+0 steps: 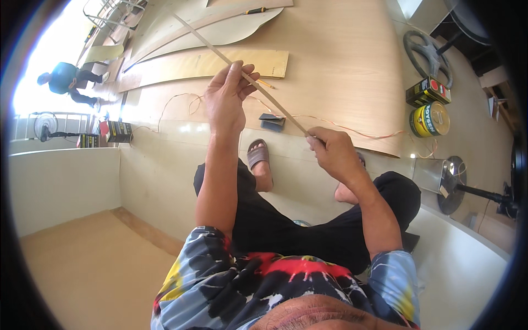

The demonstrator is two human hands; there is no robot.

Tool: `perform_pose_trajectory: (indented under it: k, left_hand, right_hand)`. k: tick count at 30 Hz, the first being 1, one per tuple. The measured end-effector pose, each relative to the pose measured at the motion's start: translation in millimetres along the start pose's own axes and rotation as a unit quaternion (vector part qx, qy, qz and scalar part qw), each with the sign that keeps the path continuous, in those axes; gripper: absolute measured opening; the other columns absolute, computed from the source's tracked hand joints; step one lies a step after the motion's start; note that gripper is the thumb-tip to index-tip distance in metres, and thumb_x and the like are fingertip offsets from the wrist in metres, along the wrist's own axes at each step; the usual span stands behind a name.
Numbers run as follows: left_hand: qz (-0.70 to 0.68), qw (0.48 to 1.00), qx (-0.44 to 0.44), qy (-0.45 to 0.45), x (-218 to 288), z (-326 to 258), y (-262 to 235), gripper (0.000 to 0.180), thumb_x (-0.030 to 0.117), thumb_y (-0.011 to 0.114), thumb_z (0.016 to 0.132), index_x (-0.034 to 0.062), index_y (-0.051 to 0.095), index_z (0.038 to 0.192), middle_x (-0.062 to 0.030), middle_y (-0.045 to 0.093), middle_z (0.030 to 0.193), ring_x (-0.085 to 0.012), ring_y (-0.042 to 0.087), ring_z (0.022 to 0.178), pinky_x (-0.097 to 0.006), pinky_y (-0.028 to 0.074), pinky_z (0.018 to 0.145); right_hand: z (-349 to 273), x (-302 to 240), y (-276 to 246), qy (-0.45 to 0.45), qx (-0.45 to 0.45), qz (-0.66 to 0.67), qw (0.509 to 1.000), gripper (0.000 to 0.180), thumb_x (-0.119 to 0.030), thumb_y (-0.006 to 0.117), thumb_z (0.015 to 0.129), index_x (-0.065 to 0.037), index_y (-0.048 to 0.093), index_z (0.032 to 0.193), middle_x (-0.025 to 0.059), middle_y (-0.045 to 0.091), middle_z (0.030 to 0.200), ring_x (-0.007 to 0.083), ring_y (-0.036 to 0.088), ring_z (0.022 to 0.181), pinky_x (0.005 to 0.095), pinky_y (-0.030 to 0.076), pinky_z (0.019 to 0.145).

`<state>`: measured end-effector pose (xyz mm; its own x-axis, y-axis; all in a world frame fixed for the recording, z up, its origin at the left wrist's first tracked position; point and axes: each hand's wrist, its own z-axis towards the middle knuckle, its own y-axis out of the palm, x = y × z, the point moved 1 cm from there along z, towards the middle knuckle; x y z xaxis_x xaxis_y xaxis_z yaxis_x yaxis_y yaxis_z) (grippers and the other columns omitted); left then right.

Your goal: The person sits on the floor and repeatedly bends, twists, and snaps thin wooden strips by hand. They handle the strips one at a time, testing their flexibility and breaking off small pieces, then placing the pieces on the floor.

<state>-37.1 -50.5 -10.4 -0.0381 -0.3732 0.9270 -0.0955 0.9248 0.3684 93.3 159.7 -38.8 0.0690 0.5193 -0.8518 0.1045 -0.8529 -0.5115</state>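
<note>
A long, thin wooden strip (267,98) slants in front of me, from the upper left down to the right. My left hand (227,102) pinches it partway along, thumb against the strip and fingers curled at its other side. At the lower right end, my right hand (336,153) is closed round the strip, with its tip hidden in the fingers. Beneath the strip lies a broad light-wood sheet (341,71) on the floor. A yellow pencil (266,83) and a small dark grey folded piece (272,122) are close below the left hand.
A yellowish plank (209,67), a curved thin sheet (245,28) and a yellow-black utility knife (256,10) lie farther off. An orange cord (352,132) crosses the sheet. Cans (429,120) and a fan base (452,184) stand right. Another person (66,80) is far left.
</note>
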Motion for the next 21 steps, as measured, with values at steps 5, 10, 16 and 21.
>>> perform_pose_trajectory:
  k: [5, 10, 16, 21]
  left_hand:
    - [0.047, 0.998, 0.007, 0.033, 3, 2, 3, 0.028, 0.015, 0.066, 0.099, -0.0062, 0.064, 0.117, -0.0158, 0.073, 0.102, -0.0224, 0.073, 0.088, -0.031, 0.061, 0.073]
    - [0.120, 0.987, 0.002, 0.106, 5, 12, 4, 0.027, 0.010, 0.067, 0.097, -0.0073, 0.063, 0.118, -0.0160, 0.073, 0.102, -0.0217, 0.073, 0.087, -0.030, 0.061, 0.073]
    - [0.074, 0.984, 0.043, 0.157, 13, 18, -8, 0.025, 0.010, 0.068, 0.097, -0.0071, 0.064, 0.115, -0.0169, 0.074, 0.101, -0.0219, 0.073, 0.085, -0.029, 0.061, 0.070]
    - [0.050, 0.978, 0.055, 0.192, 14, 23, -13, 0.019, 0.011, 0.067, 0.098, -0.0036, 0.067, 0.111, -0.0160, 0.074, 0.100, -0.0209, 0.073, 0.084, -0.029, 0.062, 0.069]
  right_hand:
    - [3, 3, -4, 0.043, -0.012, 0.015, 0.999, 0.015, -0.015, 0.063, 0.094, -0.003, 0.070, 0.098, 0.0174, 0.069, 0.076, 0.0359, 0.066, 0.071, 0.0427, 0.052, 0.069]
    - [13, 18, -8, 0.057, -0.019, -0.024, 0.998, 0.016, -0.016, 0.063, 0.093, -0.002, 0.070, 0.098, 0.0177, 0.070, 0.078, 0.0362, 0.068, 0.074, 0.0432, 0.052, 0.072]
    - [19, 42, -6, 0.032, 0.027, -0.096, 0.995, 0.016, -0.015, 0.062, 0.093, -0.002, 0.070, 0.096, 0.0220, 0.069, 0.082, 0.0407, 0.067, 0.080, 0.0467, 0.052, 0.074]
    - [37, 70, -11, -0.002, 0.090, -0.176, 0.980, 0.017, -0.017, 0.060, 0.094, -0.003, 0.070, 0.095, 0.0210, 0.070, 0.087, 0.0411, 0.067, 0.085, 0.0486, 0.052, 0.076]
